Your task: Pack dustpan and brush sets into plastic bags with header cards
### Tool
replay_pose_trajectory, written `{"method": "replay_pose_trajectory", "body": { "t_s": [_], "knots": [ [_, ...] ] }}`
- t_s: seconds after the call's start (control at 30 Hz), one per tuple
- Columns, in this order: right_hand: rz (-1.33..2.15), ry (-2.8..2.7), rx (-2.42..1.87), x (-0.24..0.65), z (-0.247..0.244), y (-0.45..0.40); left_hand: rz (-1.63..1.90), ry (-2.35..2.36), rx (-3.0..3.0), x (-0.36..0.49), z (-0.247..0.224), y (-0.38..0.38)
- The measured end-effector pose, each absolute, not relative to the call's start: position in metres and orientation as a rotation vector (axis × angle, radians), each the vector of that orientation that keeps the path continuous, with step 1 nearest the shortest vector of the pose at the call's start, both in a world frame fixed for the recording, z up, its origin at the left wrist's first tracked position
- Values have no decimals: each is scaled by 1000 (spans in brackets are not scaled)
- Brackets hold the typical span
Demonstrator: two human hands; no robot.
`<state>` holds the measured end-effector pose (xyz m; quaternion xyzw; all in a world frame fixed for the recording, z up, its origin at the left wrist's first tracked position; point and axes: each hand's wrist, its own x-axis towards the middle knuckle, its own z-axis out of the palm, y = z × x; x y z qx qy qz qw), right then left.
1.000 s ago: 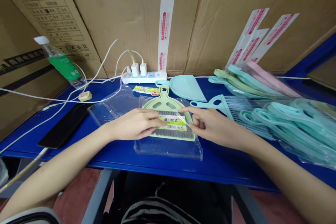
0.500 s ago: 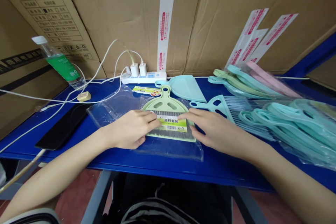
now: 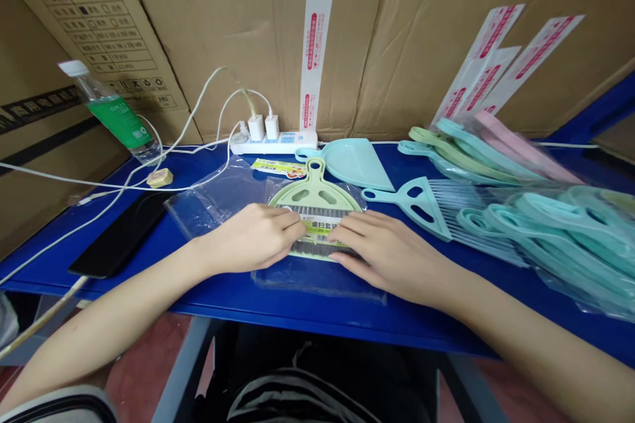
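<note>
A green dustpan-and-brush set (image 3: 313, 195) lies flat on a clear plastic bag (image 3: 317, 282), its handle pointing away from me. Grey bristles show around a yellow-green and white label (image 3: 322, 223) across its middle. My left hand (image 3: 255, 236) is closed at the set's left side, fingers curled together at the label's left end; the thumb is mostly hidden. From the right, my right hand (image 3: 387, 248) rests on the label with fingers stretched and somewhat apart, its thumb over the lower bristles. Both hands partly cover the set.
Behind the set are a light-blue dustpan (image 3: 354, 162), a loose label card (image 3: 278, 168) and a power strip (image 3: 292, 141). A light-blue brush (image 3: 421, 208) and bagged sets (image 3: 565, 231) lie right. Phone (image 3: 122, 234), cables and a bottle (image 3: 119, 119) stand left.
My right hand has slid left and slightly nearer me across the label, covering its right part. My left hand has stayed nearly in place. The view has shifted slightly.
</note>
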<state>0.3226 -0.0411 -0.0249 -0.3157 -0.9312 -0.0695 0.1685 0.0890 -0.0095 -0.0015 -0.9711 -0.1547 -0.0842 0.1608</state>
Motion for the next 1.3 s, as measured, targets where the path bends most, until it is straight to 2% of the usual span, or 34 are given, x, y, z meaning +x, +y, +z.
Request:
{"method": "replay_pose_trajectory", "body": {
  "t_s": [0.37, 0.67, 0.83, 1.1, 1.3],
  "knots": [
    [-471, -2542, -961, 317, -34, -43, -245, -455, -2903, 86, 4, -10],
    [-498, -2480, -963, 315, -31, -42, -233, -515, -2833, 88, -3, -11],
    [-540, -2438, -948, 310, -32, -44, -302, -437, -2809, 89, -1, -11],
    [-794, -2348, -881, 298, -36, -49, -415, -465, -2747, 94, -1, -13],
    [-758, -2390, -908, 302, -33, -52, -319, -394, -2831, 90, 1, -12]
  ]
}}
